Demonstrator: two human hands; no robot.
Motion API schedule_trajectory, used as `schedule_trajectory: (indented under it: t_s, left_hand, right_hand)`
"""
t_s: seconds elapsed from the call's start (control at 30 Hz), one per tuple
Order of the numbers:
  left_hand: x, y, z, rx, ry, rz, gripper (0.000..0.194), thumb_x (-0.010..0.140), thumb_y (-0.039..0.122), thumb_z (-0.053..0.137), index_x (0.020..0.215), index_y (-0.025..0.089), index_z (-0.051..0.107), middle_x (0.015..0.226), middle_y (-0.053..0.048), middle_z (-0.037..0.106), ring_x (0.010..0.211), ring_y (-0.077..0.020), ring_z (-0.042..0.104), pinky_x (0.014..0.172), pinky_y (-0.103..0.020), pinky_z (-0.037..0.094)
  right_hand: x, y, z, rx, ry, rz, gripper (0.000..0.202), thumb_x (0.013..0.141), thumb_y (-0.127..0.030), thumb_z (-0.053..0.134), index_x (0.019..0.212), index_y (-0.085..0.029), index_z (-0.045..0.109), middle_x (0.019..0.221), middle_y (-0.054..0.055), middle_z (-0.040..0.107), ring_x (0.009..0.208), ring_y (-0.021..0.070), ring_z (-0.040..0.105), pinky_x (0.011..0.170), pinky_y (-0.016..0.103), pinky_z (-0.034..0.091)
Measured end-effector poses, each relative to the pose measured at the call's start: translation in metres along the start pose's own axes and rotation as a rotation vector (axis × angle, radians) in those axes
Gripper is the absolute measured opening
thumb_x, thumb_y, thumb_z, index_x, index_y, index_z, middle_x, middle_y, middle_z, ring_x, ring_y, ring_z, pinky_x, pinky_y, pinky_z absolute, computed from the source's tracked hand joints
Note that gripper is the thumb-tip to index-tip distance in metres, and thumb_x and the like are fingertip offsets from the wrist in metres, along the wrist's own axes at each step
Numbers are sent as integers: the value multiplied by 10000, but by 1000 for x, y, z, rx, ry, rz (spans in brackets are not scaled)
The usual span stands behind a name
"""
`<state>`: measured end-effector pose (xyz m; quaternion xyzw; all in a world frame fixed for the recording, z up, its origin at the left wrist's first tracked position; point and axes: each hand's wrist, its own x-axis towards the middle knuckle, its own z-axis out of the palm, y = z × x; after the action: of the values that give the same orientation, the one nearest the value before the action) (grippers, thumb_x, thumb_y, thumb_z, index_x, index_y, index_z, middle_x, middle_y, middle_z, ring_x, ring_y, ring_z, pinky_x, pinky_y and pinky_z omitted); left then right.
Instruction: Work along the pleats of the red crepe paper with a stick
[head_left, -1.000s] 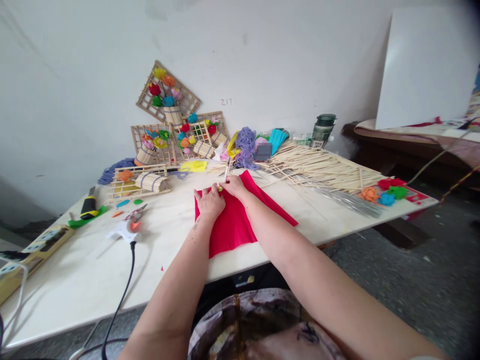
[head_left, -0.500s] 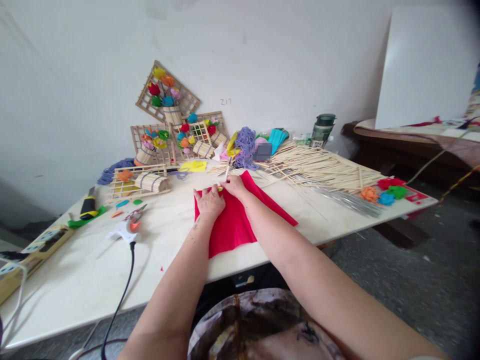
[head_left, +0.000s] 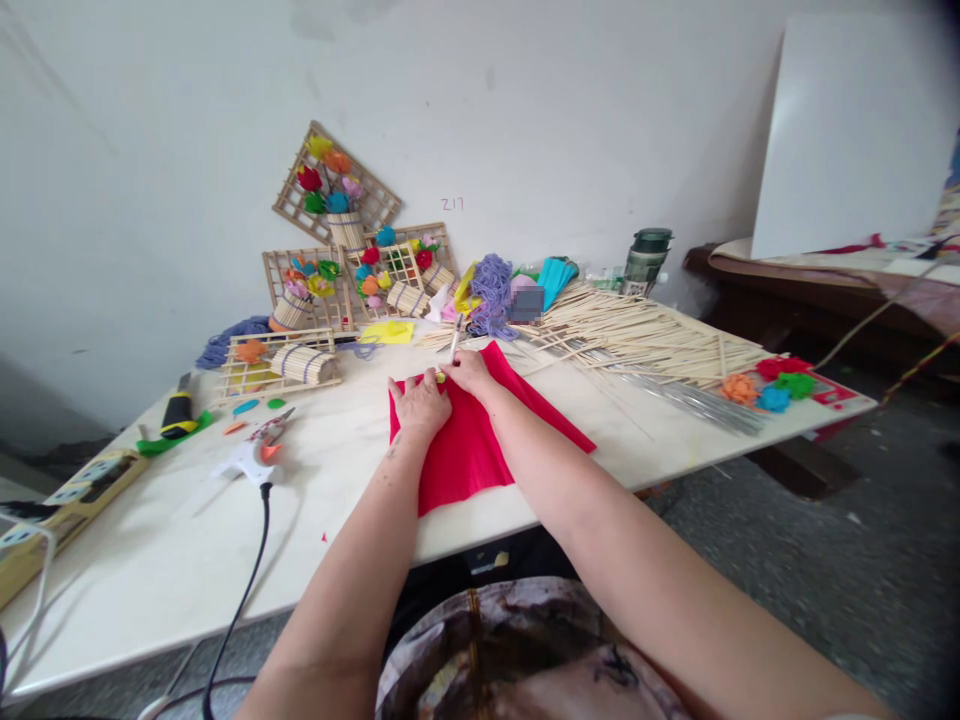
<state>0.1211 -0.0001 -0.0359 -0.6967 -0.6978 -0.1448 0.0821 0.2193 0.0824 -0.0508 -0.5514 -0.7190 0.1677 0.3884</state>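
Observation:
A red sheet, crepe paper by its look, [head_left: 469,455] lies on the white table before me. My left hand [head_left: 420,408] rests on its upper left part, fingers spread and pressing down. My right hand [head_left: 468,371] grips a slim white pen [head_left: 455,341], tip down at the sheet's far edge. Between the fingertips of both hands shows a small yellow piece [head_left: 441,378], partly covered by my fingers. The pen's tip is hidden.
Left lie a white glue gun [head_left: 251,462] with a black cord, a utility knife [head_left: 178,415] and a power strip [head_left: 82,510]. Behind are lattice frames with paper flowers [head_left: 337,195] and purple yarn [head_left: 491,290]. Bamboo sticks [head_left: 637,330] and grey wires [head_left: 690,405] spread right.

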Motion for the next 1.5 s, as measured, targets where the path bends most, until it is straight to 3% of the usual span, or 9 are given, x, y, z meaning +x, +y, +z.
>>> schedule_trajectory:
  t_s: [0.37,0.73,1.5]
  left_hand:
    - [0,0,-1,-18,3,-4,459,771,316,398,1203,166,443,1092,-134,607,1131,-275,447,1029,-557,69]
    - [1,-1,2,-66,-3,-34,498,759,309,417,1235,165,396,1086,-120,613,1138,-270,444,1033,-550,71]
    - [2,-1,3,-78,-2,-55,529,763,307,404,1265,142,372,1101,-147,605,1142,-272,453,1027,-558,76]
  right_hand:
    - [0,0,-1,-41,28,1,283,765,-387,540,857,-161,684,848,60,685,786,151,603,699,214,432]
    - [-4,-6,-4,-108,-81,7,398,744,-549,506,883,-221,685,900,44,678,833,177,597,688,237,434]
    - [-7,-9,-5,-149,-104,-2,310,755,-469,526,859,-222,681,904,48,683,844,180,603,693,240,432]
